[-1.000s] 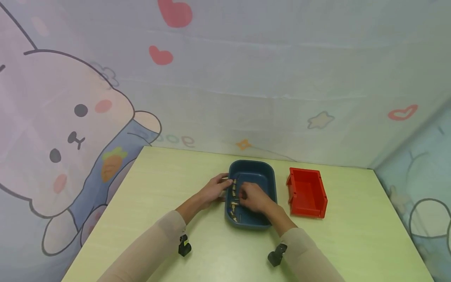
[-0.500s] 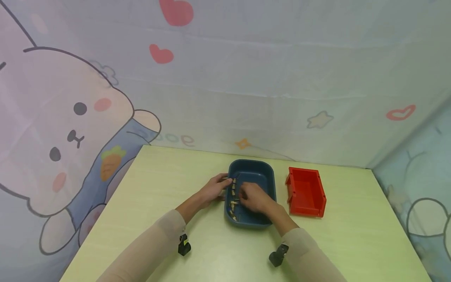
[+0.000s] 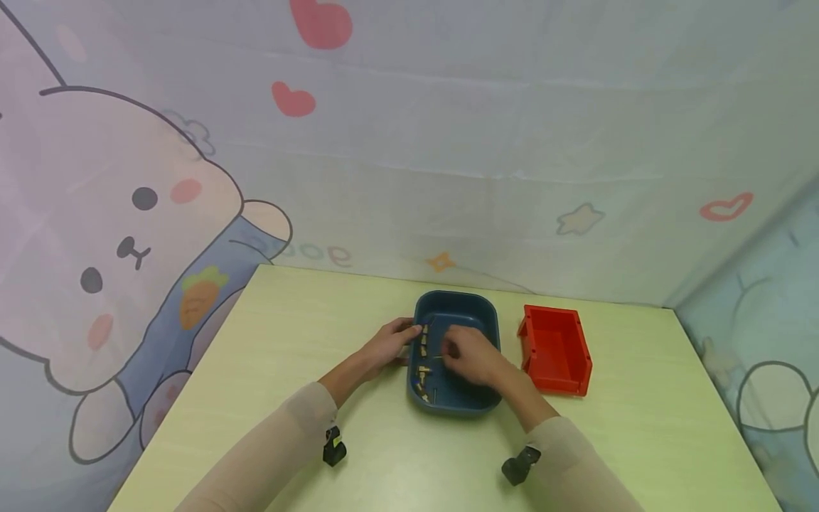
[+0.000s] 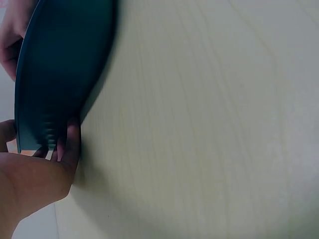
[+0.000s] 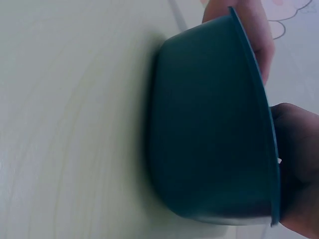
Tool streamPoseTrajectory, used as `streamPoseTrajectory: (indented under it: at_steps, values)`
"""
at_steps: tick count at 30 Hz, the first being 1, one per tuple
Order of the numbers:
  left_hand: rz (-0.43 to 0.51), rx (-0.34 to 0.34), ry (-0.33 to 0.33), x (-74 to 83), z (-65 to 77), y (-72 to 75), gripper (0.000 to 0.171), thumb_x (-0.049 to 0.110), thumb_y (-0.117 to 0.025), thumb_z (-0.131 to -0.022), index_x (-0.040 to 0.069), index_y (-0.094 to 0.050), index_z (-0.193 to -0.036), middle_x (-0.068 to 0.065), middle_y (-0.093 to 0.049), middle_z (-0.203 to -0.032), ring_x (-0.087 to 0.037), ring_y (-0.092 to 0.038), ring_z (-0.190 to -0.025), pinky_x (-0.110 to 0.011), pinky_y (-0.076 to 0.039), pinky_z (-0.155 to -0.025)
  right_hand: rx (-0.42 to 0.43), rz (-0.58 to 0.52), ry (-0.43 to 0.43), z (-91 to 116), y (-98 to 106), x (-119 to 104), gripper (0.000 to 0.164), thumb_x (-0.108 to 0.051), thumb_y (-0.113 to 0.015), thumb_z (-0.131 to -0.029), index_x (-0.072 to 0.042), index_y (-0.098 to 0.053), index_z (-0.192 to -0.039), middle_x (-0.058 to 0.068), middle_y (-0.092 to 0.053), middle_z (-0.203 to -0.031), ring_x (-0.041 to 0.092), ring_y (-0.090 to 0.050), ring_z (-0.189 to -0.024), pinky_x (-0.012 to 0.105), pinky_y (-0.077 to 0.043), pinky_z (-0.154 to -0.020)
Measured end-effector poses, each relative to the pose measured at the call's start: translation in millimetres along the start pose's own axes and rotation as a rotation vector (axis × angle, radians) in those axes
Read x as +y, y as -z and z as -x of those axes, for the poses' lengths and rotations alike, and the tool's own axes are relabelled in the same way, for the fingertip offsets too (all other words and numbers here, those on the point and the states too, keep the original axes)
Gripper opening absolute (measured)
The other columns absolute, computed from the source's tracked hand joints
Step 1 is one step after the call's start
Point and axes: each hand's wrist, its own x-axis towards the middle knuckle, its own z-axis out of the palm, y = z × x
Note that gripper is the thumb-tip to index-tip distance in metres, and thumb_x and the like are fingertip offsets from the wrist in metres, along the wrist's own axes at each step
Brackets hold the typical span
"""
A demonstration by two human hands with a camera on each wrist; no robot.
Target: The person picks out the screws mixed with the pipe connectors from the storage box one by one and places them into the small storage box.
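Note:
A dark blue tub (image 3: 483, 402) stands on the table, with small brass-coloured pieces (image 3: 424, 348) strung along its left side; they look like fittings, too small to tell exactly. My left hand (image 3: 386, 346) holds the tub's left wall, thumb at the rim and fingers against the outside, as the left wrist view also shows. Inside the tub, my right hand (image 3: 471, 353) has curled fingers and pinches a thin brass-coloured piece (image 3: 438, 356), which points left from the fingertips. The tub's wall (image 5: 209, 119) hides most of that grip in the right wrist view.
To the right of the tub is a red open-fronted bin (image 3: 555, 352), a short gap away. The pale wooden table (image 3: 307, 306) ends at a printed cloth backdrop (image 3: 448, 142). A short thin piece (image 3: 436, 395) lies near the tub's front.
My right hand has shifted a little right and up from the row of pieces, with the thin brass-coloured piece at its fingertips. The left hand and tub stay in place.

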Motion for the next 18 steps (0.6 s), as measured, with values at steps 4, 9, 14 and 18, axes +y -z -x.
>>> streamPoseTrajectory:
  at_steps: [4, 9, 14, 18]
  values:
    - [0.000, -0.004, 0.000, -0.4, 0.2, 0.3, 0.059, 0.036, -0.054, -0.112, 0.005, -0.041, -0.160, -0.018, -0.045, -0.160, -0.037, -0.049, -0.142, -0.046, -0.059, -0.097, 0.001, -0.014, -0.022, 5, 8, -1, 0.010, -0.006, -0.077, -0.090, -0.012, -0.069, -0.088, -0.004, -0.058, -0.085, 0.014, -0.057, -0.080, 0.033, -0.054, -0.076]
    - [-0.004, -0.010, 0.005, -0.2, 0.2, 0.7, 0.059, 0.036, -0.054, -0.112, 0.004, -0.041, -0.160, -0.018, -0.047, -0.159, -0.037, -0.049, -0.143, -0.044, -0.059, -0.096, 0.005, -0.021, -0.035, 11, 21, -1, 0.010, -0.005, -0.078, -0.091, -0.012, -0.070, -0.089, -0.004, -0.060, -0.086, 0.015, -0.056, -0.081, 0.033, -0.056, -0.077]
    - [-0.011, -0.020, 0.007, -0.8, -0.7, 0.8, 0.060, 0.036, -0.054, -0.112, 0.004, -0.040, -0.161, -0.019, -0.045, -0.160, -0.039, -0.048, -0.144, -0.043, -0.060, -0.096, 0.027, -0.036, -0.058, 21, 35, 2, 0.009, -0.005, -0.078, -0.092, -0.011, -0.071, -0.090, -0.004, -0.060, -0.088, 0.015, -0.057, -0.082, 0.034, -0.056, -0.077]
    - [-0.008, -0.022, 0.004, -1.2, -0.8, 1.9, 0.060, 0.037, -0.054, -0.112, 0.004, -0.040, -0.161, -0.019, -0.045, -0.160, -0.039, -0.048, -0.144, -0.045, -0.059, -0.097, 0.041, -0.080, -0.095, 28, 44, 5, 0.010, -0.004, -0.078, -0.093, -0.011, -0.072, -0.093, -0.004, -0.061, -0.090, 0.015, -0.061, -0.085, 0.035, -0.059, -0.082]
